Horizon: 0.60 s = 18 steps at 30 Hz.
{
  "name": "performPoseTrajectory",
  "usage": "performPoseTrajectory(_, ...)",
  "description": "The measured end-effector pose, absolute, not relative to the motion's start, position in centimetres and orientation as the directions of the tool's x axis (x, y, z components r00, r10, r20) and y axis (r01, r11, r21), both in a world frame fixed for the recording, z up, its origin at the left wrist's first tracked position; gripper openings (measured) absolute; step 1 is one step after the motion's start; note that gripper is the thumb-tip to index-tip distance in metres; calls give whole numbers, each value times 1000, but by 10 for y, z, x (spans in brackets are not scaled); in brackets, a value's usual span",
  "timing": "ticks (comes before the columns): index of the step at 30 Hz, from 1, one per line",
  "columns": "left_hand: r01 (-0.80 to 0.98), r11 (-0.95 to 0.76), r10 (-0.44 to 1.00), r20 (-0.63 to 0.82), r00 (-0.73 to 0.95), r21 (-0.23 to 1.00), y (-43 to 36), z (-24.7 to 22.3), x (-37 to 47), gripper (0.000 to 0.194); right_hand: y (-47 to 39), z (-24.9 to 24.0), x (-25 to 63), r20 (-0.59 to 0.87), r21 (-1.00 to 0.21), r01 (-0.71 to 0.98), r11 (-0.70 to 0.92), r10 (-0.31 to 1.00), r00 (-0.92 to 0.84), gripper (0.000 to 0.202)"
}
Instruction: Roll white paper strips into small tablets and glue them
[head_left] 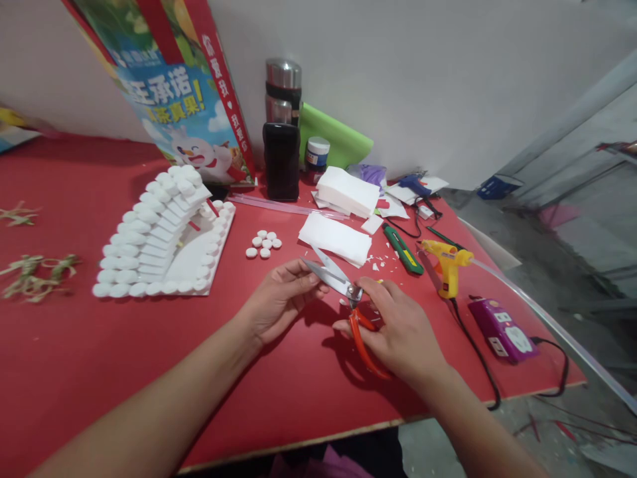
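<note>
Scissors (353, 293), gripped by the right hand (404, 325), gape partway; what the left hand (281, 295) holds is unclear.

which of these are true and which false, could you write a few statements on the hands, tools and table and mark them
1. The right hand holds scissors. True.
2. The yellow glue gun is left of the green cutter. False: the yellow glue gun is to its right.
3. The green cutter lies on the red table. True.
4. The round white pieces are inside a box. False: the round white pieces lie on the table.
</note>
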<state>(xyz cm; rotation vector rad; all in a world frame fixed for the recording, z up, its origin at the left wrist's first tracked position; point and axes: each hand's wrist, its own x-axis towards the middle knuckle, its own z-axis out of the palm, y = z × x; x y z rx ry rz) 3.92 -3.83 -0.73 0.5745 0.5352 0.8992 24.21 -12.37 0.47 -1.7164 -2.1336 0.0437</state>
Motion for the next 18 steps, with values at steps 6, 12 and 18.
performPoseTrajectory(6, -525, 542, 804, -223, 551, 656, -38, -9, 37, 23, -127, -6, 244, 377, -215, 929, 302, 903, -206, 49)
performPoseTrajectory(12, -512, 587, 779, -267, 567, 627, -38, -9, 36, 24, -131, 3, 253, 374, -312, 914, 259, 918, -132, 36)
performPoseTrajectory(18, -544, 643, 754, -318, 575, 540, -35, -9, 35, 25, -135, 9, 307, 246, -35, 993, -115, 962, 120, 47)
